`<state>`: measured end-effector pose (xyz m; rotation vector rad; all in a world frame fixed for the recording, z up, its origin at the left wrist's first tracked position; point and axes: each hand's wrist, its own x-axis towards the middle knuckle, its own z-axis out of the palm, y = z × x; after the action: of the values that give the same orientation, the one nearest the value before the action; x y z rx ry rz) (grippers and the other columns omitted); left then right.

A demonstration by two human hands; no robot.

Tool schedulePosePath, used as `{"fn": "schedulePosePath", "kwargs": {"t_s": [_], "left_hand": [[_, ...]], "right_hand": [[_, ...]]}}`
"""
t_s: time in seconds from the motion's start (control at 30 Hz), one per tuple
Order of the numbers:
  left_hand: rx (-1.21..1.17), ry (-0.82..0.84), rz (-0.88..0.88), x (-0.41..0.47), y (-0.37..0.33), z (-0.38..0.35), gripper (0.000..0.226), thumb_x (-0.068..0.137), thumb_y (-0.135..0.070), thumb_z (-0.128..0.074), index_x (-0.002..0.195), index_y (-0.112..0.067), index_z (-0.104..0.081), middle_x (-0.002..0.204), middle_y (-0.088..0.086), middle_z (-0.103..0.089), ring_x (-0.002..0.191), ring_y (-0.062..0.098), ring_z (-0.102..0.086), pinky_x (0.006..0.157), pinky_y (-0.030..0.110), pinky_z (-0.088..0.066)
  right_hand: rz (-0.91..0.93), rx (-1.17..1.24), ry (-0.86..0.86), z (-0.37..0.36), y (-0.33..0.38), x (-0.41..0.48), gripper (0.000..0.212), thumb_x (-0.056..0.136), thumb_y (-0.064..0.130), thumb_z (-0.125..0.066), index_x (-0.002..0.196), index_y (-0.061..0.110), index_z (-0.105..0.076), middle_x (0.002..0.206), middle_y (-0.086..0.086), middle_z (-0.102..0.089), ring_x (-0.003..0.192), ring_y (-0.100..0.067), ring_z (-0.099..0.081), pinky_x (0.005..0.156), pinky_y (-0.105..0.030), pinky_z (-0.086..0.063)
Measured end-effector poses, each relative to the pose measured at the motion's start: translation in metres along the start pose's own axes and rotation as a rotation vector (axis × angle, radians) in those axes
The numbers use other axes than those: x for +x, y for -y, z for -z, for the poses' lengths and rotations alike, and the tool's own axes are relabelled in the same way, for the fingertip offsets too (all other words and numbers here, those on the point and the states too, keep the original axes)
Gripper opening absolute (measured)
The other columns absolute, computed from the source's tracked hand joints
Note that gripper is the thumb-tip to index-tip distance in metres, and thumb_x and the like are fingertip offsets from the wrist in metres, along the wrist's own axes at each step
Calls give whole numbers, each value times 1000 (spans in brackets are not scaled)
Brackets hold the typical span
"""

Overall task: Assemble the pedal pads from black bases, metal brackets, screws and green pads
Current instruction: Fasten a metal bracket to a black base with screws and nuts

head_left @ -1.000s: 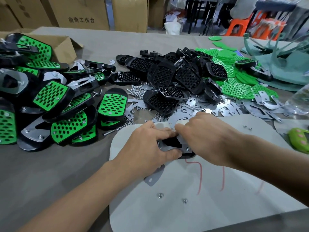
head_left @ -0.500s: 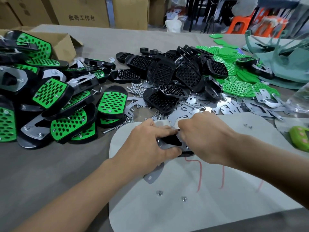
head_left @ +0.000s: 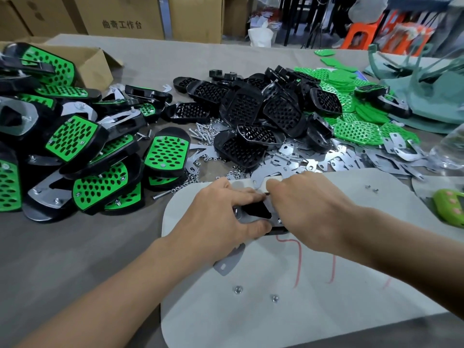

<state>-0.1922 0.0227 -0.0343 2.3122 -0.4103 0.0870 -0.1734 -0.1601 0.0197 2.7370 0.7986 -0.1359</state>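
Head view: grey table (head_left: pixel 62 247), cartons (head_left: pixel 125 18) behind. On white board (head_left: pixel 326 310), metal bracket (head_left: pixel 253 218) lay over black base (head_left: pixel 278 231), long axis near-left to far-right, tail pointing near-left. Left hand (head_left: pixel 216 217) gripped it; right hand (head_left: pixel 306 207) pinched its far edge.

Shiny metal brackets (head_left: pixel 346 159), glossy black plastic bases (head_left: pixel 241 106), matt cardboard box (head_left: pixel 93 64).

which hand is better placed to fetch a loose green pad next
Right, likely: the green pads lie on the right hand's side, while the left hand grips the bracket.
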Motion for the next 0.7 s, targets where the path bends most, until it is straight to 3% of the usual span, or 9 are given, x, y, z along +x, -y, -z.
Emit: {"fn": "schedulePosePath", "kwargs": {"t_s": [0.13, 0.23, 0.33, 0.43, 0.5, 0.57, 0.7], "left_hand": [[4, -20, -24, 0, 0, 0, 54, 66, -50, -89, 117, -47, -73, 81, -18, -45, 90, -1, -48, 69, 7, -34], [-4, -52, -44, -1, 0, -1, 51, 67, -46, -91, 115, -43, -75, 78, -20, -45, 92, -1, -47, 69, 5, -34], [-1, -56, -44, -1, -1, -1, 48, 67, -44, -90, 113, -40, -77, 79, -23, -53, 90, 0, -47, 71, 5, -35], [0, -46, -61, -1, -1, -1, 49, 68, -41, -91, 114, -37, -77, 93, -52, -46, 92, -3, -45, 72, 3, -33], [11, -40, -54, -1, 0, -2, 51, 67, -45, -90, 115, -40, -76, 88, -33, -54, 91, -2, -46, 70, 4, -34], [17, -42, -47, -1, 1, -2, 53, 66, -50, -88, 116, -44, -74, 80, -18, -48, 88, -1, -48, 68, 6, -34], [-8, -60, -53, 0, 2, -3, 53, 64, -52, -86, 116, -42, -74, 84, -31, -53, 88, -2, -47, 68, 6, -34]], "right_hand": [[-109, 36, -63, -4, 0, -1, 36, 83, 24, -62, 73, 25, -28, 65, 5, -40, 52, -14, -31, 46, -32, -17], [-11, 28, -104, -3, -7, -3, 34, 88, 19, -50, 73, 28, -21, 67, 7, -39, 56, -15, -33, 50, -32, -16], [98, 62, -63, -1, -9, -2, 27, 88, 17, -47, 84, 32, -26, 70, 10, -36, 71, -21, -42, 63, -34, -29], [70, 74, -60, 0, -4, 0, 26, 85, 22, -55, 86, 27, -30, 68, 9, -35, 64, -23, -38, 62, -36, -29], [-1, 51, -69, -1, 2, -2, 31, 82, 22, -60, 82, 26, -29, 65, 8, -34, 54, -18, -31, 53, -35, -23], [-50, 21, -80, -4, 5, -3, 35, 79, 22, -62, 81, 25, -27, 64, 7, -32, 51, -15, -27, 47, -32, -15], [17, 65, -96, -4, -2, -4, 29, 85, 21, -54, 82, 27, -26, 66, 8, -35, 57, -20, -35, 53, -36, -23]]}}
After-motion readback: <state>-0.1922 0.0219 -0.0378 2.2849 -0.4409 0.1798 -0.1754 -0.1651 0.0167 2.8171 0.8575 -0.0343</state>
